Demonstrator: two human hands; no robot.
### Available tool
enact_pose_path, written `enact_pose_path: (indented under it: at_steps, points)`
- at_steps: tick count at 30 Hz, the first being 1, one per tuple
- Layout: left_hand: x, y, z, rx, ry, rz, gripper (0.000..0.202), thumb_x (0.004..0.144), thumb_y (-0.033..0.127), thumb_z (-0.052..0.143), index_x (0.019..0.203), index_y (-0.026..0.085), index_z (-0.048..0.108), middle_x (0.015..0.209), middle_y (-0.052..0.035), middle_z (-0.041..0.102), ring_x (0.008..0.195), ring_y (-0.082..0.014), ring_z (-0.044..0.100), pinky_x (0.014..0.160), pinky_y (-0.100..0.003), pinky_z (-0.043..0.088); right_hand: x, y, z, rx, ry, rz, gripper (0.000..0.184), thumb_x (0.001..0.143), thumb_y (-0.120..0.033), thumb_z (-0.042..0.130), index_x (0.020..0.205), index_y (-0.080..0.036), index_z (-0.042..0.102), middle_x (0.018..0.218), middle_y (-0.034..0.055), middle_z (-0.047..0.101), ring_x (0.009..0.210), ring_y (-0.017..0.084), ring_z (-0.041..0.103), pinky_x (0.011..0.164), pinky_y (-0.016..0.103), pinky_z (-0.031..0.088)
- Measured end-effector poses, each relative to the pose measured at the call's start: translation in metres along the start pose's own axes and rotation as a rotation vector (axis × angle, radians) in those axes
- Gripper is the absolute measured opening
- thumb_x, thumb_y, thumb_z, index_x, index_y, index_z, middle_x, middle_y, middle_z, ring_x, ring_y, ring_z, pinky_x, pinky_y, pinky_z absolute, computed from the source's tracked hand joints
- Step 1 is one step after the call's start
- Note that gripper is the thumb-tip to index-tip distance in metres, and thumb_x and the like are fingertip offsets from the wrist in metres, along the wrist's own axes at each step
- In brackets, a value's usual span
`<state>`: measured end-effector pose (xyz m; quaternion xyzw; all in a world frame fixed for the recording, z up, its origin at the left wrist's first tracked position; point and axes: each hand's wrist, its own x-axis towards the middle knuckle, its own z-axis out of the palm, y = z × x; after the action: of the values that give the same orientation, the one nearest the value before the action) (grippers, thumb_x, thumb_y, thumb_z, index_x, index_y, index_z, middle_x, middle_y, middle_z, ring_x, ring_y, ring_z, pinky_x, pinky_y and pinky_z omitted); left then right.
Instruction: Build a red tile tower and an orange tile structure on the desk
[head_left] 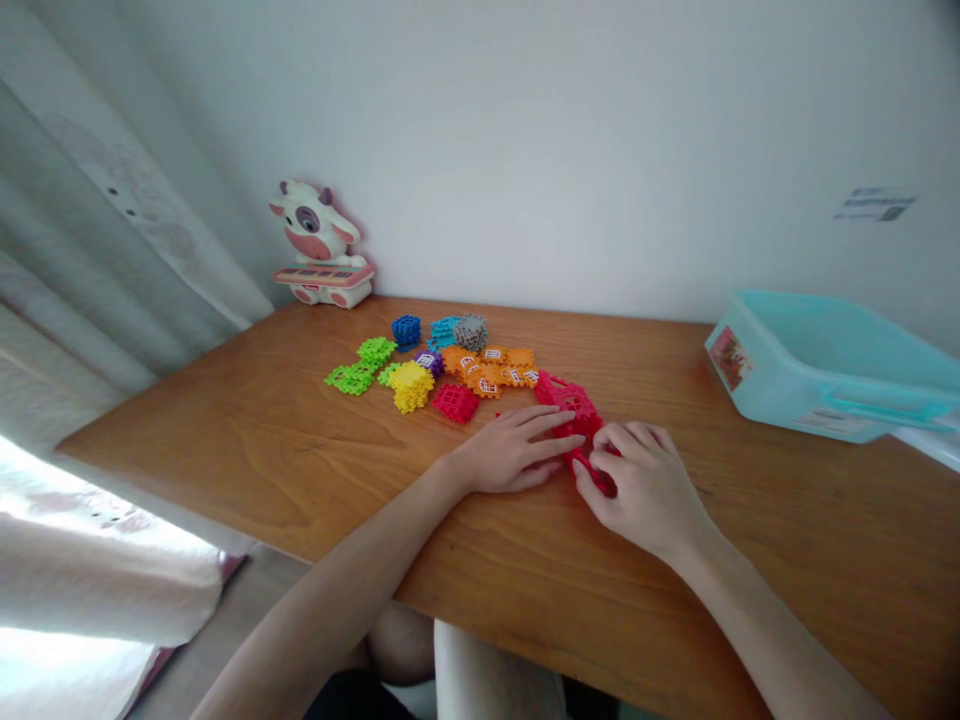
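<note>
Mid-desk on wooden tabletop (787, 560): right hand (645, 490) clamped on red waffle-block assembly (574, 408), fingers curled round it. Left hand (510, 450) lies flat beside it, fingertips touching, not gripping. Next out at 11 o'clock: red waffle block (455, 403), yellow block stack (410, 387), orange waffle pieces (487, 372), green waffle pieces (354, 372), purple block (429, 362), blue block (406, 332), teal pieces (442, 332), grey stack (470, 332). Farther, 11 o'clock: cow toy (319, 245) against wall (570, 150). Turquoise plastic bin (825, 365) at 2 o'clock.

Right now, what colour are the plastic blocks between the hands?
The plastic blocks are red, shown best in the head view.
</note>
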<state>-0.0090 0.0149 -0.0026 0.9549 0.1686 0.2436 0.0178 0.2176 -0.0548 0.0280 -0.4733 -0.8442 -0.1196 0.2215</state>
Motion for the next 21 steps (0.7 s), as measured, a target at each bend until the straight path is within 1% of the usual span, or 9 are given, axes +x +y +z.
enact_pose_path:
  at_steps: [3, 6, 9, 13, 18, 21]
  points:
    - [0.0006, 0.0012, 0.0021, -0.027, 0.006, -0.010, 0.049, 0.103, 0.033, 0.052, 0.150, 0.020, 0.049, 0.158, -0.0119, 0.049, 0.150, -0.0261, 0.040, 0.124, -0.047, 0.039, 0.0001, -0.0013, 0.0017, -0.060, 0.011, 0.045, 0.023, 0.093, -0.030, 0.060, 0.075, -0.023, 0.073, 0.090, 0.0089, 0.071, 0.087, 0.027, 0.056, 0.086, 0.048, 0.038]
    - [0.0013, 0.0019, 0.0041, -0.043, 0.014, -0.021, 0.054, 0.102, 0.032, 0.051, 0.153, 0.016, 0.044, 0.158, -0.0135, 0.048, 0.150, -0.0263, 0.041, 0.124, -0.047, 0.039, 0.0001, -0.0030, 0.0036, -0.096, 0.047, 0.092, 0.027, 0.095, -0.032, 0.058, 0.075, -0.023, 0.073, 0.091, 0.0092, 0.073, 0.088, 0.028, 0.057, 0.088, 0.051, 0.037]
    - [0.0018, 0.0022, 0.0048, -0.045, -0.002, -0.036, 0.056, 0.101, 0.030, 0.050, 0.155, 0.018, 0.042, 0.159, -0.0136, 0.048, 0.149, -0.0269, 0.041, 0.123, -0.049, 0.040, 0.0002, -0.0051, 0.0055, -0.091, 0.074, 0.123, 0.030, 0.096, -0.031, 0.056, 0.072, -0.023, 0.073, 0.089, 0.0095, 0.074, 0.087, 0.029, 0.056, 0.089, 0.053, 0.036]
    - [0.0020, 0.0026, 0.0039, -0.051, -0.006, -0.047, 0.056, 0.100, 0.029, 0.051, 0.154, 0.019, 0.043, 0.158, -0.0133, 0.049, 0.148, -0.0272, 0.043, 0.122, -0.050, 0.041, 0.0004, -0.0066, 0.0058, -0.070, 0.078, 0.135, 0.031, 0.096, -0.029, 0.054, 0.072, -0.024, 0.072, 0.089, 0.0090, 0.075, 0.088, 0.029, 0.056, 0.090, 0.053, 0.035]
    - [0.0022, 0.0030, 0.0032, -0.056, 0.008, -0.050, 0.051, 0.100, 0.028, 0.051, 0.150, 0.016, 0.048, 0.156, -0.0133, 0.052, 0.146, -0.0267, 0.045, 0.122, -0.048, 0.041, 0.0000, -0.0056, 0.0054, -0.050, 0.064, 0.146, 0.031, 0.097, -0.027, 0.053, 0.073, -0.023, 0.073, 0.090, 0.0092, 0.075, 0.089, 0.029, 0.057, 0.090, 0.053, 0.033]
    - [0.0025, 0.0031, 0.0035, -0.060, -0.002, -0.058, 0.053, 0.099, 0.028, 0.052, 0.151, 0.017, 0.047, 0.157, -0.0139, 0.050, 0.147, -0.0268, 0.044, 0.122, -0.049, 0.041, 0.0001, -0.0060, 0.0058, -0.046, 0.071, 0.158, 0.033, 0.098, -0.029, 0.053, 0.072, -0.023, 0.073, 0.089, 0.0103, 0.075, 0.088, 0.029, 0.057, 0.089, 0.054, 0.033]
